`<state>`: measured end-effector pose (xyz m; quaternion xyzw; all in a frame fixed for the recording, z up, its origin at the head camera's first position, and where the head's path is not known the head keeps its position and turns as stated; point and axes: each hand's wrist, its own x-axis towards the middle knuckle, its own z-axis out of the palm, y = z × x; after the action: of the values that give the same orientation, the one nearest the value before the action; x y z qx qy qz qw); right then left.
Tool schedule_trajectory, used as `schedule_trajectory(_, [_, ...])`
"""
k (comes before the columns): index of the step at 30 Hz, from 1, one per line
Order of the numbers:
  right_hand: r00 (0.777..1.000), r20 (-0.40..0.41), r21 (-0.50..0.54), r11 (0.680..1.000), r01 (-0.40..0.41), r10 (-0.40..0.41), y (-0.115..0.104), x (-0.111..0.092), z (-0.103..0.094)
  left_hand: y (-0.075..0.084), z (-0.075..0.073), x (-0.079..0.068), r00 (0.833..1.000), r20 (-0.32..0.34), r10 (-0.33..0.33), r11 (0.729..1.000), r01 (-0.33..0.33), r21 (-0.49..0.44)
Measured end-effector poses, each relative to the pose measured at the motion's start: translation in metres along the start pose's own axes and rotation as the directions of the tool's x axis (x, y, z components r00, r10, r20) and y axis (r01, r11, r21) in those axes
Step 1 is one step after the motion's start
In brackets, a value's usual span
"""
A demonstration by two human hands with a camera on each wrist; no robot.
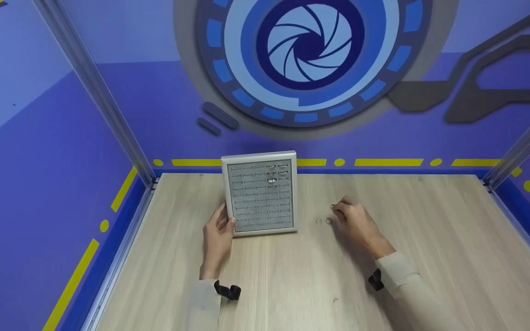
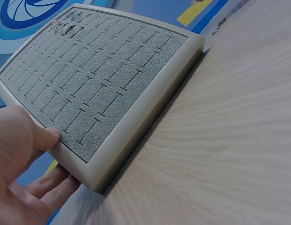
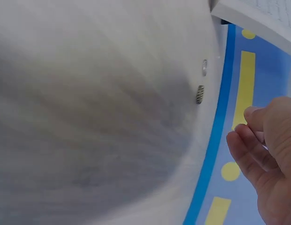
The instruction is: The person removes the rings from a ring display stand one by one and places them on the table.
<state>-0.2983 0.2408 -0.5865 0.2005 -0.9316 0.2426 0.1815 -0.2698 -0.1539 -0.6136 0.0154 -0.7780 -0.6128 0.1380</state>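
A ring display board [image 1: 262,202] with a white frame and a grey slotted pad stands tilted on the table. Several rings [image 1: 272,180] sit in slots near its upper right. My left hand [image 1: 217,236] grips the lower left edge, thumb on the front of the frame and fingers behind, as the left wrist view shows. To the right of the board, my right hand [image 1: 357,223] pinches a small ring [image 1: 332,207] between thumb and fingertips, just above the table. Beside that hand lie a silvery ring [image 3: 205,67] and a darker patterned ring [image 3: 199,94].
The wooden table [image 1: 283,285] runs back to a blue and purple printed wall [image 1: 384,142]. Metal posts [image 1: 95,87] rise at the back corners. A small mark or scrap [image 1: 336,300] shows on the table near the front.
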Motion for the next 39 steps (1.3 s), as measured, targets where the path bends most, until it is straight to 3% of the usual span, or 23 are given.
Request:
schedule_trajectory(15, [1.0,0.022,-0.082,0.997,-0.006,0.008,0.015,-0.015,0.01,-0.001,-0.001,0.0,1.0,-0.004,0.001,1.0,-0.001,0.002])
schedule_trajectory(22, [0.998,0.049,-0.094,0.995,-0.042,0.046,0.018,-0.018,0.015,-0.002,-0.001,0.0,1.0,-0.002,0.006,1.0,-0.006,-0.011])
schedule_trajectory(39, [0.998,0.038,-0.091,0.995,-0.045,0.049,0.022,-0.021,0.019,0.0,0.001,0.0,1.0,-0.005,-0.005,1.0,0.004,-0.019])
